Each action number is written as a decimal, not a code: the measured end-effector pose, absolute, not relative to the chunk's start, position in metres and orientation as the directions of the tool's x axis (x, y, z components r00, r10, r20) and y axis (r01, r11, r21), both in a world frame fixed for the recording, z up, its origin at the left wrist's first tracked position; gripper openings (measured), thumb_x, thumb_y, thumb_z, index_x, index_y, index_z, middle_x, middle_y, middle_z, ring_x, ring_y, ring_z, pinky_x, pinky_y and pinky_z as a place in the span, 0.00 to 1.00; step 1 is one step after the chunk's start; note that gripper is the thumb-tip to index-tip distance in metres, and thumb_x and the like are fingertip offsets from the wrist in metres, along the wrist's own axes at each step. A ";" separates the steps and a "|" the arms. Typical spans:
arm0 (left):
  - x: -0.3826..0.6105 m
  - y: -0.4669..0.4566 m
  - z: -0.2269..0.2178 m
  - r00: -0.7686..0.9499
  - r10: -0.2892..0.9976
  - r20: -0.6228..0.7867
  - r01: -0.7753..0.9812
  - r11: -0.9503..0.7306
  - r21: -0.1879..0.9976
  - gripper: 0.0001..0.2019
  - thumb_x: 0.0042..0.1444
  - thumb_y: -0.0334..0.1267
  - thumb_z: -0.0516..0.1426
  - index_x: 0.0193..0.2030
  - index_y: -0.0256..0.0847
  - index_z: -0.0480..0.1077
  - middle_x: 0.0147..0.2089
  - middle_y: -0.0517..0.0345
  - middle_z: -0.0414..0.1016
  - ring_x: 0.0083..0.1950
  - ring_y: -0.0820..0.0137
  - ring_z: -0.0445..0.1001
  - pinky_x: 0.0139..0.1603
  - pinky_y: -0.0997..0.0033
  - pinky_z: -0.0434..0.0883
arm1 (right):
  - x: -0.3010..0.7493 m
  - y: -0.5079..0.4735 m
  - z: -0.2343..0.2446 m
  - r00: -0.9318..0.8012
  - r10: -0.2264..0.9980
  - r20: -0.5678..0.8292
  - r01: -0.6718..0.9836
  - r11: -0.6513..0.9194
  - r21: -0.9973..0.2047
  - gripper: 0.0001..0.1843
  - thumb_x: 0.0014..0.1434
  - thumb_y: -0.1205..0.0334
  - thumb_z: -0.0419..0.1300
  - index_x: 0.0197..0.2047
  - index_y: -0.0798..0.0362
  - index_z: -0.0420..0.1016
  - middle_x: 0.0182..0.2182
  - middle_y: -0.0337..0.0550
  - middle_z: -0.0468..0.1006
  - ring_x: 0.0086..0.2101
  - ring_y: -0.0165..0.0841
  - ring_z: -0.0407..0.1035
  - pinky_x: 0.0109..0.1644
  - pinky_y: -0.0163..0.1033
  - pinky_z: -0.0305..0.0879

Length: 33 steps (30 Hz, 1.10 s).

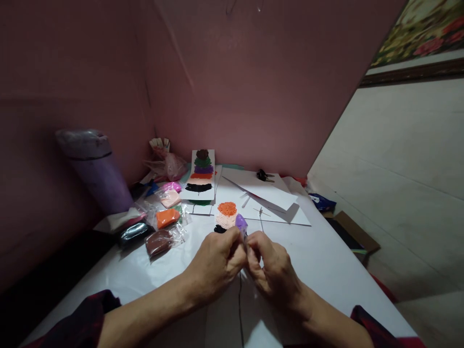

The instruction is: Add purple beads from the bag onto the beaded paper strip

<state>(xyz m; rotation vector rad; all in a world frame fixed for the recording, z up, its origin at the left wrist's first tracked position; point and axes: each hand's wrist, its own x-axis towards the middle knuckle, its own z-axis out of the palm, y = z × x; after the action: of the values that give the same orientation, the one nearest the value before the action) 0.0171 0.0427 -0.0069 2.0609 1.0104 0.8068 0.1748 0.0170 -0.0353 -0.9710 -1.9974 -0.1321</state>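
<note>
A small clear plastic bag of purple clay is pinched between my two hands, above the white table. My left hand is closed on the bag from the left, fingertips pressed together. My right hand grips it from the right, and the fingers of both hands nearly touch. Beneath them lies a card bearing textured patches of orange, pale peach and black clay. A dark line runs down the white paper below my hands. The lower part of the bag is mostly hidden by my fingers.
Several bagged clays lie at left, including orange, brown and black. Behind stands a card with coloured clay bands. White paper sheets and a black clip-like object lie at the back. A purple cylinder leans far left.
</note>
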 end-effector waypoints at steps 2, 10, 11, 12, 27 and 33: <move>0.019 0.040 -0.006 0.480 0.851 0.211 0.402 -0.427 0.810 0.08 0.55 0.32 0.49 0.25 0.42 0.54 0.20 0.68 0.55 0.23 0.76 0.55 0.26 0.75 0.52 | 0.171 0.015 -0.037 -0.282 0.600 0.749 0.705 0.659 -0.262 0.10 0.63 0.75 0.46 0.36 0.50 0.59 0.25 0.39 0.69 0.21 0.31 0.66 0.24 0.34 0.63; 0.025 0.037 -0.004 0.409 0.891 0.197 0.398 -0.368 0.840 0.09 0.53 0.31 0.49 0.23 0.41 0.59 0.18 0.66 0.59 0.22 0.75 0.58 0.25 0.75 0.54 | 0.164 0.012 -0.037 -0.264 0.548 0.794 0.771 0.614 -0.168 0.08 0.62 0.73 0.47 0.36 0.50 0.60 0.23 0.39 0.67 0.20 0.33 0.65 0.22 0.35 0.61; 0.025 0.037 -0.004 0.396 0.898 0.195 0.403 -0.360 0.841 0.09 0.53 0.31 0.49 0.22 0.41 0.58 0.18 0.66 0.59 0.22 0.75 0.57 0.24 0.75 0.54 | 0.165 0.012 -0.037 -0.245 0.549 0.799 0.782 0.599 -0.172 0.09 0.62 0.73 0.47 0.35 0.50 0.60 0.23 0.38 0.67 0.20 0.32 0.65 0.22 0.35 0.61; 0.025 0.038 -0.004 0.379 0.906 0.191 0.410 -0.349 0.843 0.09 0.53 0.31 0.49 0.22 0.42 0.58 0.18 0.66 0.58 0.22 0.75 0.56 0.24 0.75 0.53 | 0.166 0.013 -0.036 -0.215 0.559 0.801 0.789 0.582 -0.194 0.09 0.62 0.74 0.47 0.34 0.50 0.60 0.22 0.38 0.67 0.20 0.32 0.64 0.22 0.35 0.61; 0.021 0.041 -0.004 0.378 0.913 0.155 0.426 -0.320 0.846 0.12 0.55 0.34 0.49 0.21 0.42 0.58 0.18 0.64 0.62 0.21 0.74 0.60 0.24 0.76 0.55 | 0.176 0.018 -0.028 -0.215 0.573 0.791 0.664 0.679 -0.312 0.10 0.62 0.76 0.52 0.38 0.52 0.70 0.32 0.45 0.75 0.31 0.34 0.73 0.33 0.37 0.72; 0.021 0.037 -0.004 0.403 0.891 0.209 0.452 -0.392 0.801 0.11 0.55 0.36 0.49 0.23 0.43 0.55 0.19 0.66 0.57 0.22 0.74 0.55 0.25 0.74 0.53 | 0.177 0.017 -0.029 -0.252 0.523 0.814 0.720 0.664 -0.204 0.19 0.63 0.76 0.51 0.55 0.55 0.71 0.35 0.50 0.75 0.34 0.36 0.74 0.32 0.37 0.73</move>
<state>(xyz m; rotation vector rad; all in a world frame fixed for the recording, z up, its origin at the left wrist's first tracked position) 0.0206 0.0368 -0.0039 2.0022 1.1413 0.8536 0.1770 0.0169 -0.0289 -0.9729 -1.9257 -0.2589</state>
